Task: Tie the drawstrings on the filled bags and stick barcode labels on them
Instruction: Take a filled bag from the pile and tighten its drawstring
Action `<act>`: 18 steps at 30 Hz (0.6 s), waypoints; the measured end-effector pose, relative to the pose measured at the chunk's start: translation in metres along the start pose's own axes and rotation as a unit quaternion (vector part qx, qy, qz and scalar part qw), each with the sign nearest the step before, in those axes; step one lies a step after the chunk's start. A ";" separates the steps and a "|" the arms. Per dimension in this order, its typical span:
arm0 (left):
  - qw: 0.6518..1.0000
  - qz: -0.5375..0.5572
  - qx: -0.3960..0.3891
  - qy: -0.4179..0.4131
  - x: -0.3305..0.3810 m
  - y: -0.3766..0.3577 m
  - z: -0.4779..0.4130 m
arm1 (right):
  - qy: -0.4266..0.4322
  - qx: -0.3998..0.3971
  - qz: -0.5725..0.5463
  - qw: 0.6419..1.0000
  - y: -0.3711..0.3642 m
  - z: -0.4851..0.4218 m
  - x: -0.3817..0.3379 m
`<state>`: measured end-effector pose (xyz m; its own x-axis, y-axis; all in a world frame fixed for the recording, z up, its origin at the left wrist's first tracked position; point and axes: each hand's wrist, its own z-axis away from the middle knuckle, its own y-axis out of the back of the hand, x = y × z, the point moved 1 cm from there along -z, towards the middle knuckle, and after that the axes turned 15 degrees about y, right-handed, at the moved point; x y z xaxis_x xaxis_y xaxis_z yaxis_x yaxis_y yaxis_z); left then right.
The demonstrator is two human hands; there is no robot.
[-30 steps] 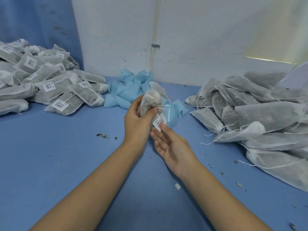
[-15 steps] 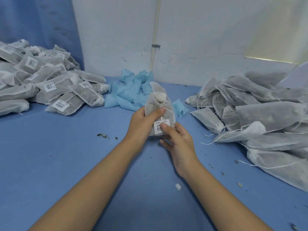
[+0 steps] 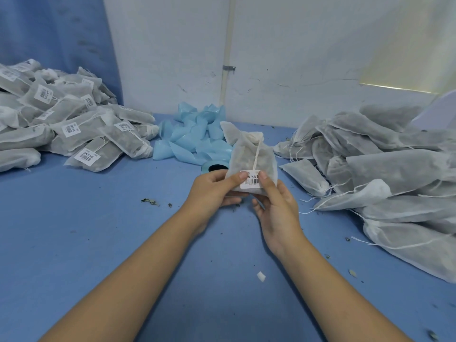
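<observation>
on the blue tabletop (image 3: 98, 243) we see plain bags (image 3: 394, 169) heaped along the right edge, labelled bags (image 3: 74, 129) piled at the far left corner, pale blue backing strips (image 3: 195, 139) by the far edge; above the middle our left hand (image 3: 212, 191) and right hand (image 3: 278, 211) pinch a tied bag (image 3: 249, 154) upright, both thumbs pressing its barcode label (image 3: 251, 180)

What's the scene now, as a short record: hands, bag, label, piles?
left hand: grips bag, thumb at the edge of barcode label
right hand: grips bag, thumb on barcode label
bag: upright, neck cinched, drawstring hanging down its front
barcode label: on bag's lower front
left pile: labelled bags
right pile: bags showing no labels
blue strips: heaped by the wall
</observation>
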<state>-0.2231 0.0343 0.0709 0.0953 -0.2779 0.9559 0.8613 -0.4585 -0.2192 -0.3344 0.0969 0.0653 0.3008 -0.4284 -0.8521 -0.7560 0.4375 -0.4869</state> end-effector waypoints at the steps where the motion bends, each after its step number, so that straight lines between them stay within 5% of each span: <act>1: 1.000 0.013 -0.009 0.004 0.000 0.001 0.000 | 0.000 -0.001 -0.005 1.000 0.001 -0.001 0.000; 5: 0.999 0.032 -0.041 0.014 0.001 0.005 0.000 | 0.002 -0.009 -0.015 1.000 0.001 -0.001 0.001; 9: 0.999 -0.042 0.008 0.006 0.003 0.006 0.001 | -0.006 -0.010 0.011 1.000 0.000 -0.002 0.001; 12: 0.991 0.097 0.066 -0.059 0.014 0.007 0.000 | -0.006 -0.007 0.012 1.000 0.003 -0.003 -0.001; 15: 0.957 0.271 0.022 -0.098 0.027 0.019 -0.004 | -0.005 -0.002 0.009 1.000 0.007 -0.003 -0.001; 18: 0.962 0.257 -0.004 -0.089 0.032 0.030 -0.001 | 0.000 0.017 -0.003 1.000 0.011 -0.008 0.000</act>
<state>-0.1952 0.0108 0.0946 0.5932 -0.3207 0.7384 0.6731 -0.3056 -0.6734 -0.3472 0.0956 0.0617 0.3055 -0.4309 -0.8491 -0.7343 0.4611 -0.4982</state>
